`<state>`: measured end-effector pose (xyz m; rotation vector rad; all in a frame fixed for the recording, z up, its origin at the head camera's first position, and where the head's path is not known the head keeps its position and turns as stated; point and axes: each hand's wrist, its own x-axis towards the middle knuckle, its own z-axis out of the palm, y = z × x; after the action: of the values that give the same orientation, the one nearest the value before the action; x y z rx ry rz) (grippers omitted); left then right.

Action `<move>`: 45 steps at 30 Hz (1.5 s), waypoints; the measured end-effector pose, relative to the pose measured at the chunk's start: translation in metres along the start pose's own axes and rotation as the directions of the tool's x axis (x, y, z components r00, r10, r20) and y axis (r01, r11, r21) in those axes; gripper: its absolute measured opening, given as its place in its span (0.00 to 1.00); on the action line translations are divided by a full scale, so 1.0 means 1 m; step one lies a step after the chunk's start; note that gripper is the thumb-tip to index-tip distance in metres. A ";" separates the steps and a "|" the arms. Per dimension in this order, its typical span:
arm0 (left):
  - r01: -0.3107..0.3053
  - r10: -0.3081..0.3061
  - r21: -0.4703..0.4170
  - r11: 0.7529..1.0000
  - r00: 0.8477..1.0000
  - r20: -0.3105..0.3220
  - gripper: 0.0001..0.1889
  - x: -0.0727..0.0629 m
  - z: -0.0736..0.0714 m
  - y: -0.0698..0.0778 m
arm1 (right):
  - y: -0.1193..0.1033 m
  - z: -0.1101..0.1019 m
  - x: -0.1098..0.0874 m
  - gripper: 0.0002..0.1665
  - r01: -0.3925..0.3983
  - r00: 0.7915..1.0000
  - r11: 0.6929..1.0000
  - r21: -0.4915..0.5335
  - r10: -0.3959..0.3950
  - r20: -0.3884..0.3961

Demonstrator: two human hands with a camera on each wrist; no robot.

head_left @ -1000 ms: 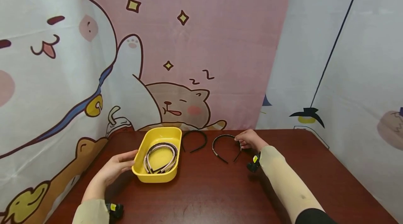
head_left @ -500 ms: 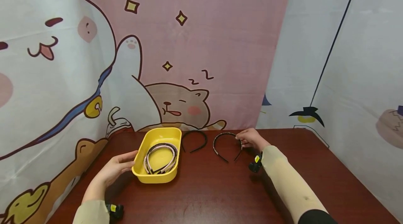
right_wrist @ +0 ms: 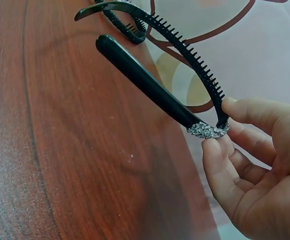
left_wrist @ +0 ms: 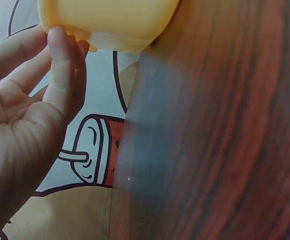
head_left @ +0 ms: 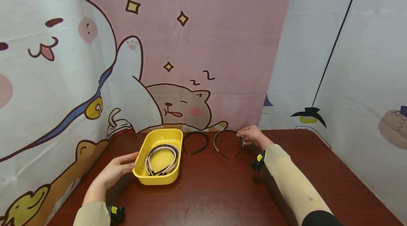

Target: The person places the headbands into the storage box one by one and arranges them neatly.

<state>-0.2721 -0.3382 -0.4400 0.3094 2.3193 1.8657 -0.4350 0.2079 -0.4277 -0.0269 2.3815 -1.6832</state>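
In the head view my right hand (head_left: 253,136) pinches the right side of a thin black headband (head_left: 217,144). The right wrist view shows this headband (right_wrist: 147,81) with comb teeth inside and a silvery glitter band near the thumb and fingers, its ends off the table. My left hand (head_left: 116,170) holds the left rim of a yellow plastic box (head_left: 159,180), thumb and fingertips at its edge. Inside the box lie several headbands (head_left: 173,165), pale and dark, stacked in a ring. Another black headband (head_left: 207,143) lies on the table just right of the box.
The dark red-brown wooden table (head_left: 203,197) meets a cartoon-printed cloth (head_left: 222,60) along its back edge. More printed cloth stands at the left and right sides.
My right hand has lifted the headband a little, moving up and away toward the table's back edge. The left hand and the box stay in place.
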 end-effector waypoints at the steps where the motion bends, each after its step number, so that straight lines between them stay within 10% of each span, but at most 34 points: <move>1: -0.002 0.002 0.000 1.000 1.000 0.001 0.31 0.000 0.000 0.000 | -0.001 0.000 0.000 0.22 0.002 1.000 1.000 -0.002 -0.002 -0.002; 45: 0.015 -0.015 -0.001 1.000 1.000 -0.002 0.31 0.000 0.000 0.000 | -0.050 0.019 -0.008 0.20 0.072 0.997 0.996 0.048 -0.073 0.020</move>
<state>-0.2722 -0.3381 -0.4402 0.2893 2.3151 1.8613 -0.4292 0.1746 -0.3856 -0.1245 2.3514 -1.7612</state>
